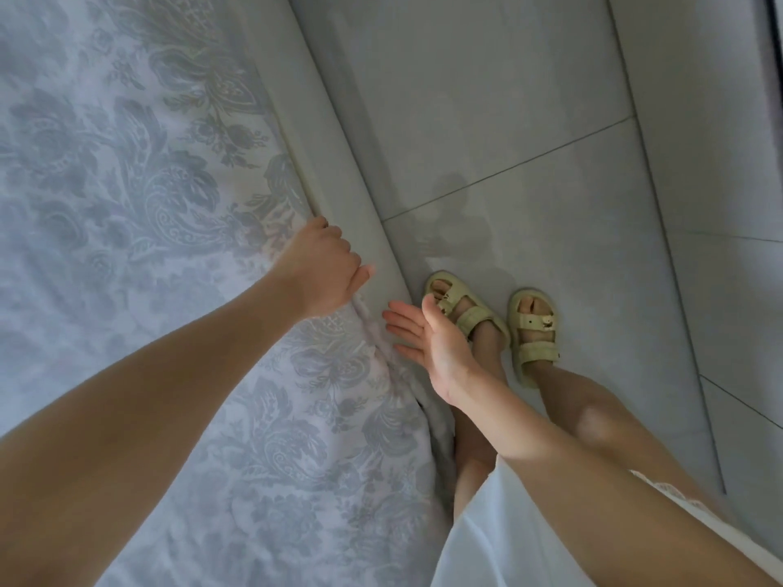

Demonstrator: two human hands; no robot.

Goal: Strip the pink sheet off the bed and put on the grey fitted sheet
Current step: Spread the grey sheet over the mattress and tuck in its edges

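Left hand [322, 264] reaches along the bed, and its fingers are curled over the edge of the floral sheet [127, 184]. It grips the cloth where it meets the padded side rail [339, 133]; the fingertips go under the fold and are hidden. Right hand [428, 336] is spread and holds nothing, with the palm turned toward the bed and the fingers [402, 319] straight, just beside the gathered edge of the sheet. Whether they touch the cloth I cannot tell.

The sheet covers all of the bed top that is seen, on the left half of the view. It has a pale ground with grey flowers and leaves (a weak pink tone shows in some places, so I cannot say surely if it is the pink one or the grey one). The rail is pale beige-grey and runs on a diagonal from the top centre down to the hands. Beside it the floor [508, 99] is of large light grey tiles with thin dark joints, and a soft shadow [457, 222] lies on it.

The person stands on the tiles close to the rail in pale yellow buckled sandals [534, 332], wearing a white garment [500, 535] that the lower edge cuts off. The bed is cut off at the left and the top. A dark strip [775, 57] in the top right corner shows too little to name.
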